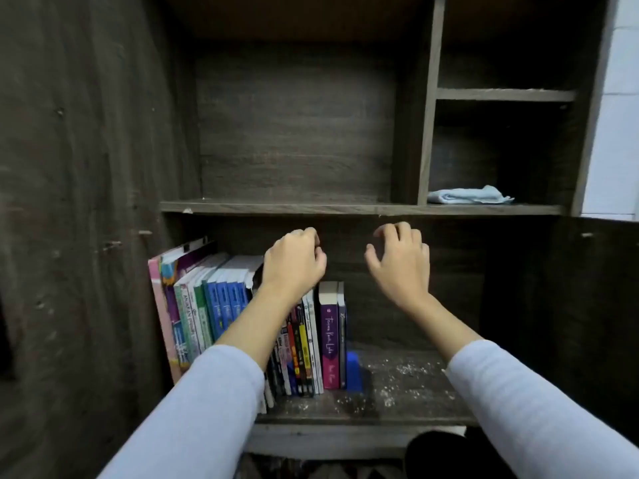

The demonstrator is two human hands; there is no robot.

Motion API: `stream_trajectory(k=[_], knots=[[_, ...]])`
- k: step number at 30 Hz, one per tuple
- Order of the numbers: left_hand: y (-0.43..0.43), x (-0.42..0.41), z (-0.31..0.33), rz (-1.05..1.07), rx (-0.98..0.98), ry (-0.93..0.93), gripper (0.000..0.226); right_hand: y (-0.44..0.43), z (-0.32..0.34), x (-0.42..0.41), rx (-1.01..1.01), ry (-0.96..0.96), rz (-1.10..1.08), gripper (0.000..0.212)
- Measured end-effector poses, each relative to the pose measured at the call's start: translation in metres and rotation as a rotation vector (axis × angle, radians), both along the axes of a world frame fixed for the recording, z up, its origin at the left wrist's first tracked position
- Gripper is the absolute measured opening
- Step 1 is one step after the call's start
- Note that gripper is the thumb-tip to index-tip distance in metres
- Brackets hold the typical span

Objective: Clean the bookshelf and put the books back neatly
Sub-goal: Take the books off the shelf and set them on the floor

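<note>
**A:** Where are the books?
**B:** On the low shelf, left half. The books (221, 312) stand upright in a row with their spines toward us. A blue bookend (353, 373) sits at the row's right end.
**A:** And the hands?
**B:** The left hand (294, 262) hovers over the tops of the row's right part, fingers curled in, holding nothing. The right hand (399, 259) is level with it, right of the last book, fingers loosely bent and apart, also empty.
**A:** Which is nearer the books?
**B:** The left. They lie just below it, long axis vertical, so I'd judge a grip comes down from above. The right hangs over the bare shelf (411, 385), which is speckled with pale dust.
**A:** The cloth?
**B:** The cloth (468, 196) lies folded in the compartment above, far right, nearer the right hand. I'd say wiping is not yet done down here.
</note>
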State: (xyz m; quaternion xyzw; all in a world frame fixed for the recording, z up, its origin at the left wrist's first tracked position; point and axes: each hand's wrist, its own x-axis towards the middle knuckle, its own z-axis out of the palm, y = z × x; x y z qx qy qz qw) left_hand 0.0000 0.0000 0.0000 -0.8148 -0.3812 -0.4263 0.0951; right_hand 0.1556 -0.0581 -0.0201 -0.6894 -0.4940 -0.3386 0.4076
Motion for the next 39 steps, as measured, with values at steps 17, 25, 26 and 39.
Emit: stream_trajectory(k=[17,25,26,39], knots=[[0.054,0.051,-0.113,0.015,-0.090,0.417,0.054,0.050,-0.145,0.002,-0.495,0.515,0.310,0.058],[0.086,0.061,-0.160,0.042,0.320,0.237,0.039,0.073,-0.181,0.004,-0.410,0.434,0.262,0.049],[0.088,0.063,-0.162,0.050,0.337,0.226,0.038,0.074,-0.184,0.004,-0.407,0.414,0.252,0.050],[0.092,0.075,-0.169,0.196,0.339,0.176,0.051,0.082,-0.199,-0.002,-0.448,0.524,0.223,0.064]])
